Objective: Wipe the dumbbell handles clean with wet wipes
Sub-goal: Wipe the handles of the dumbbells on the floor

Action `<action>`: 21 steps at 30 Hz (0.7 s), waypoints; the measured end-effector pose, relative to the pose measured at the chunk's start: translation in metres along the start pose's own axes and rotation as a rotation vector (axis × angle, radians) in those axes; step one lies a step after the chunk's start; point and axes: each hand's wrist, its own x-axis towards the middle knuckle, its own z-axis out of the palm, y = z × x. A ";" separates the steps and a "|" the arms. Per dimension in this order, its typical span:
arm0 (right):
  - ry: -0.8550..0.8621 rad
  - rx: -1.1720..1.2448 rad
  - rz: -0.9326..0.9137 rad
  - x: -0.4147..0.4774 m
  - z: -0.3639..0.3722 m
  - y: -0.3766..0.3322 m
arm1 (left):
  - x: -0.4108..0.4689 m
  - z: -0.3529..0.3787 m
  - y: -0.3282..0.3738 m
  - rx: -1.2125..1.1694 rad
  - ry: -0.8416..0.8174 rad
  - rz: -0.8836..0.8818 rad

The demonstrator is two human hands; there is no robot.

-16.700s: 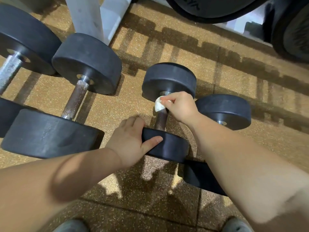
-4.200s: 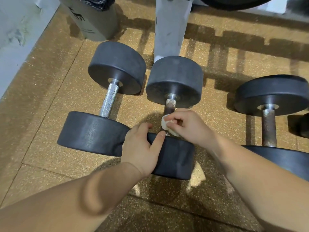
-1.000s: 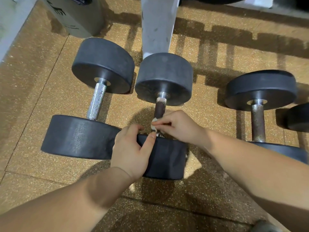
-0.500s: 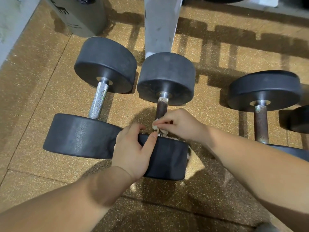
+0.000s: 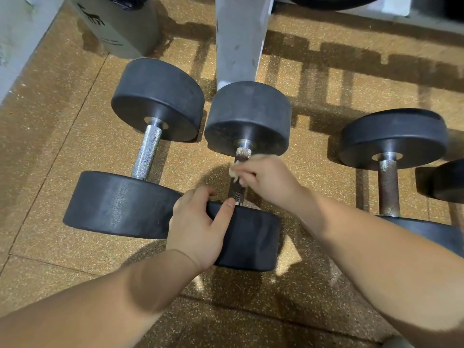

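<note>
Three black dumbbells lie on the speckled brown floor. The middle dumbbell (image 5: 251, 237) has a rusty knurled handle (image 5: 242, 153). My left hand (image 5: 200, 224) grips the rim of its near weight head. My right hand (image 5: 263, 179) pinches a small crumpled wet wipe (image 5: 234, 173) against the middle of that handle. The left dumbbell (image 5: 118, 204) has a shiny silver handle (image 5: 148, 151). The right dumbbell (image 5: 394, 136) has a rusty handle (image 5: 388, 189), and my right forearm partly hides its near head.
A white metal post (image 5: 241, 38) stands just behind the middle dumbbell. A grey bin (image 5: 118, 23) sits at the back left beside a pale wall (image 5: 20, 33). Another black weight head (image 5: 444, 182) shows at the right edge.
My right hand with the wipe has slid up the handle, away from the near head, exposing the lower knurled part. My left hand stays on the near head.
</note>
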 end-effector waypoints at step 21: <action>-0.064 -0.146 0.179 -0.001 -0.034 0.012 | -0.007 0.004 0.018 0.140 -0.152 0.149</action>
